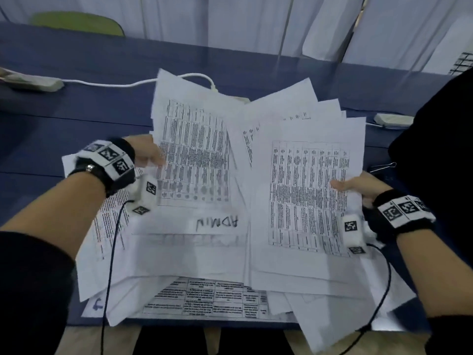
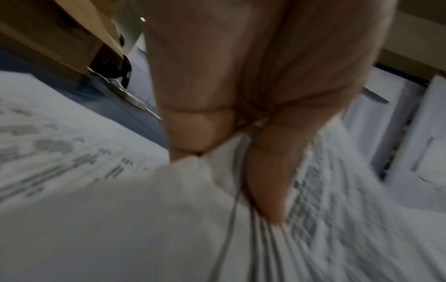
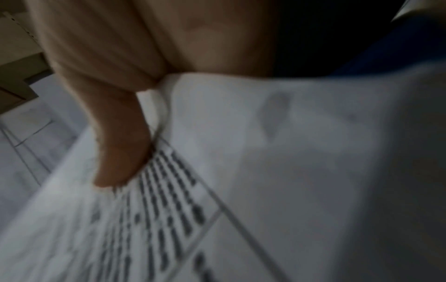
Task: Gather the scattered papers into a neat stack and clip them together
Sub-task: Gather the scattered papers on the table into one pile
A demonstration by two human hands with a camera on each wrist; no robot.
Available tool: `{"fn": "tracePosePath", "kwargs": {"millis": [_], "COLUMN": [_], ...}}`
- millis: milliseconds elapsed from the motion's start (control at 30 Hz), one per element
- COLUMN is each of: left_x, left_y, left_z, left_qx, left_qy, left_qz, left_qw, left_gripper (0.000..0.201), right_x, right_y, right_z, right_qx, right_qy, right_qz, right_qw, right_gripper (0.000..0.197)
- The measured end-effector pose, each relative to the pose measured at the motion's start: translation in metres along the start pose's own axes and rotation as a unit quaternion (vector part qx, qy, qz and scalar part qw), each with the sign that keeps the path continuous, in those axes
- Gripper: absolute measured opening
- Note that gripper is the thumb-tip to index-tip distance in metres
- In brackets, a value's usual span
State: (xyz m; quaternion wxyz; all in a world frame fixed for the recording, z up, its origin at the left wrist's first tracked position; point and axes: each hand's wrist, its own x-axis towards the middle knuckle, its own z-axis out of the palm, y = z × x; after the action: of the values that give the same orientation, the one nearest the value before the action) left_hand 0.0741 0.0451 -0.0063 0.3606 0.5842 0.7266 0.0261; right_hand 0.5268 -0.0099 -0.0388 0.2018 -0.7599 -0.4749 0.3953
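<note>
Several printed white papers (image 1: pixel 204 252) lie fanned over the near edge of the blue table (image 1: pixel 76 106). My left hand (image 1: pixel 151 156) grips the left edge of a raised bundle of sheets (image 1: pixel 194 149), thumb on top; the left wrist view shows the thumb (image 2: pixel 267 181) pressed on the papers (image 2: pixel 144 219). My right hand (image 1: pixel 358 185) pinches the right edge of another raised bundle (image 1: pixel 309 190), its thumb (image 3: pixel 120 160) lying on the printed table of the papers (image 3: pixel 289 171). A black binder clip (image 1: pixel 382 167) lies on the table just beyond my right hand.
A white power strip (image 1: pixel 30 82) with its cable (image 1: pixel 115 84) lies at the far left. A second white adapter (image 1: pixel 393 119) sits at the far right. A green chair back (image 1: pixel 76 23) and white curtains (image 1: pixel 256 21) stand behind the table. Some sheets overhang the front edge.
</note>
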Motion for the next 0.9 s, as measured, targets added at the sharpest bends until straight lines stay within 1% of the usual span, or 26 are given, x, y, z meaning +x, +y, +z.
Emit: {"fn": "tracePosePath", "kwargs": {"millis": [33, 67, 100, 167, 200, 233, 267, 300, 333, 367, 400, 433, 533, 567, 600, 633, 667, 700, 733, 800, 833, 867, 900], "left_x": [0.006, 0.016, 0.021, 0.04, 0.069, 0.078, 0.074, 0.049, 0.026, 0.01, 0.001, -0.001, -0.003, -0.001, -0.002, -0.003, -0.004, -0.004, -0.006, -0.007, -0.009, -0.011, -0.012], "left_y": [-0.005, -0.01, -0.012, -0.014, -0.023, -0.022, -0.015, 0.002, 0.018, 0.031, 0.039, 0.046, 0.047, 0.043, 0.038, 0.033, 0.028, 0.023, 0.017, 0.006, 0.002, -0.002, -0.004], "left_z": [-0.007, -0.011, -0.012, -0.007, 0.0, 0.009, 0.02, 0.029, 0.036, 0.043, 0.048, 0.05, 0.032, 0.021, 0.01, -0.001, -0.012, -0.022, -0.031, -0.047, -0.052, -0.053, -0.054], "left_qx": [-0.018, -0.019, -0.004, 0.015, 0.026, 0.031, 0.037, 0.032, 0.024, 0.032, 0.046, 0.052, 0.049, 0.052, 0.037, 0.016, -0.006, -0.028, -0.048, -0.08, -0.093, -0.103, -0.11], "left_qy": [-0.027, -0.04, -0.052, -0.067, -0.077, -0.085, -0.092, -0.101, -0.097, -0.086, -0.06, -0.03, 0.046, 0.064, 0.075, 0.096, 0.126, 0.157, 0.181, 0.228, 0.243, 0.249, 0.245], "left_qz": [-0.004, -0.016, -0.036, -0.056, -0.049, -0.035, -0.02, -0.001, 0.018, 0.019, 0.013, 0.017, 0.026, 0.032, 0.031, 0.035, 0.031, 0.024, 0.019, -0.005, -0.019, -0.033, -0.042], "left_qw": [0.999, 0.999, 0.998, 0.996, 0.996, 0.995, 0.995, 0.994, 0.995, 0.996, 0.997, 0.998, 0.997, 0.996, 0.996, 0.995, 0.992, 0.987, 0.982, 0.97, 0.965, 0.963, 0.962], "left_gripper": [0.028, 0.029, 0.036, 0.065, 0.081, 0.095, 0.108, 0.112, 0.108, 0.101, 0.095, 0.091, 0.085, 0.075, 0.06, 0.044, 0.033, 0.032, 0.037, 0.059, 0.068, 0.074, 0.077], "right_x": [0.024, 0.036, 0.044, 0.024, 0.021, 0.019, 0.013, 0.014, 0.02, 0.018, 0.015, 0.016, 0.01, 0.01, 0.008, 0.009, 0.009, 0.005, 0.003, 0.0, -0.002, -0.003, -0.004], "right_y": [0.02, 0.032, 0.04, 0.023, 0.019, 0.015, 0.008, 0.007, 0.006, 0.002, -0.003, -0.004, -0.012, -0.013, -0.014, -0.014, -0.013, -0.014, -0.013, -0.007, -0.006, -0.006, -0.006], "right_z": [-0.007, -0.01, -0.013, -0.003, 0.002, 0.007, 0.012, 0.015, 0.018, 0.02, 0.021, 0.02, 0.02, 0.018, 0.017, 0.015, 0.015, 0.016, 0.018, 0.023, 0.023, 0.023, 0.024], "right_qx": [0.009, 0.007, 0.013, 0.027, 0.028, 0.032, 0.037, 0.031, 0.039, 0.033, 0.034, 0.034, 0.061, 0.07, 0.076, 0.087, 0.1, 0.102, 0.103, 0.117, 0.128, 0.149, 0.164], "right_qy": [-0.015, -0.026, -0.032, -0.044, -0.054, -0.07, -0.083, -0.082, -0.085, -0.076, -0.073, -0.065, -0.026, -0.011, 0.008, 0.02, 0.028, 0.032, 0.039, 0.026, 0.016, -0.004, -0.03], "right_qz": [-0.008, -0.007, -0.003, -0.002, 0.001, -0.002, -0.008, -0.013, -0.014, -0.018, -0.021, -0.021, -0.008, 0.005, 0.021, 0.031, 0.038, 0.044, 0.044, 0.052, 0.049, 0.044, 0.041], "right_qw": [1.0, 1.0, 0.999, 0.999, 0.998, 0.997, 0.996, 0.996, 0.995, 0.996, 0.997, 0.997, 0.998, 0.997, 0.997, 0.995, 0.994, 0.993, 0.993, 0.991, 0.99, 0.988, 0.985], "right_gripper": [0.141, 0.144, 0.141, 0.137, 0.133, 0.124, 0.114, 0.109, 0.111, 0.118, 0.125, 0.126, 0.122, 0.119, 0.108, 0.093, 0.081, 0.073, 0.065, 0.05, 0.05, 0.059, 0.081]}}
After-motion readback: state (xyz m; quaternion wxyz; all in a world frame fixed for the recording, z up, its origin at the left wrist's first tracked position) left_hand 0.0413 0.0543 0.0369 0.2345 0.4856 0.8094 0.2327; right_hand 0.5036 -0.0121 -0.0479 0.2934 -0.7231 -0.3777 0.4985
